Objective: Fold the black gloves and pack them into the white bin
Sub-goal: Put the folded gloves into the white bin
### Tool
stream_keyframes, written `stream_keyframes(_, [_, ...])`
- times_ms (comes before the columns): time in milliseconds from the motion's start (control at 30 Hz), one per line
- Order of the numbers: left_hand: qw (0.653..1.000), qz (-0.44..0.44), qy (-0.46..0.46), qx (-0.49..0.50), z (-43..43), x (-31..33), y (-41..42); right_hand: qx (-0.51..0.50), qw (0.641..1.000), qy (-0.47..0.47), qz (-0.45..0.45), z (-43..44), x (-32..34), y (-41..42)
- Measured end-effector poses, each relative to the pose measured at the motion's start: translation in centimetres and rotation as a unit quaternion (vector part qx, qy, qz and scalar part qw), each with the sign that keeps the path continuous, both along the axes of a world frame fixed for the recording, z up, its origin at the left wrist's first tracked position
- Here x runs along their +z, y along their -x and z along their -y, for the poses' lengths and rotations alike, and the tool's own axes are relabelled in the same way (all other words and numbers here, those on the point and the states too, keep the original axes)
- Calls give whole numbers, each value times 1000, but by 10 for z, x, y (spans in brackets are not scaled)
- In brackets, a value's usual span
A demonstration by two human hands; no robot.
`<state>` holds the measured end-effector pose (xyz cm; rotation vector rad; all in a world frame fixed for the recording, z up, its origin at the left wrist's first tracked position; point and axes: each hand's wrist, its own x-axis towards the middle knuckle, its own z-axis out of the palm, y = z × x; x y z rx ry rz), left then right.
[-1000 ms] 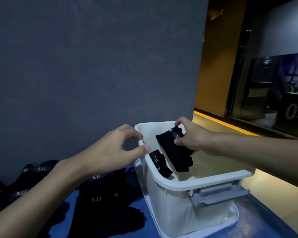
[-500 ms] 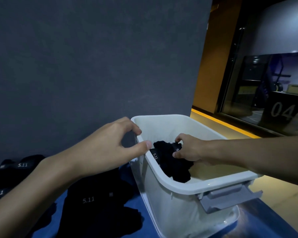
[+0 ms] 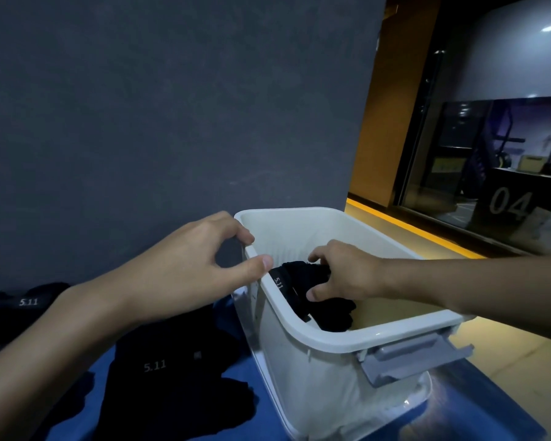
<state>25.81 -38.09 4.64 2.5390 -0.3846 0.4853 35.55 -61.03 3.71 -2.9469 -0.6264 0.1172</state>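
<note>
Right hand [image 3: 347, 275] dropped over the last second. It had been at rim height over the white bin [image 3: 379, 337] and was now down inside it, centre-right of frame. Its fingers were curled over the top of the folded glove [image 3: 331, 316] with the thumb on the near side, a closed grip not yet released. The glove sat low in the bin against the left wall, touching a band marked 5.11 [image 3: 278, 283]. Couldn't tell whether that band was the same glove or one packed before; the black runs together.

Left hand [image 3: 188, 268] hadn't shifted. Thumb and index finger were hooked on the bin's far-left rim corner with a gap between them, steadying it.

My read: placement was basically done and only the let-go remained. Not the end of the task, though. Loose gloves [image 3: 172, 370] were lying unfolded on the blue surface [image 3: 97, 369] at lower left, with more gloves [image 3: 23, 303] at the left edge of the frame.
</note>
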Motion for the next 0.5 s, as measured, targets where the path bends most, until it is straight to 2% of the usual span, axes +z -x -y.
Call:
stream_keyframes(233, [1000, 3, 1, -1, 0, -1, 0, -9, 995, -65, -74, 1, -5, -1])
stream_keyframes(500, [1000, -1, 15, -4, 3, 0, 1, -7, 985, -162, -51, 3, 18, 1])
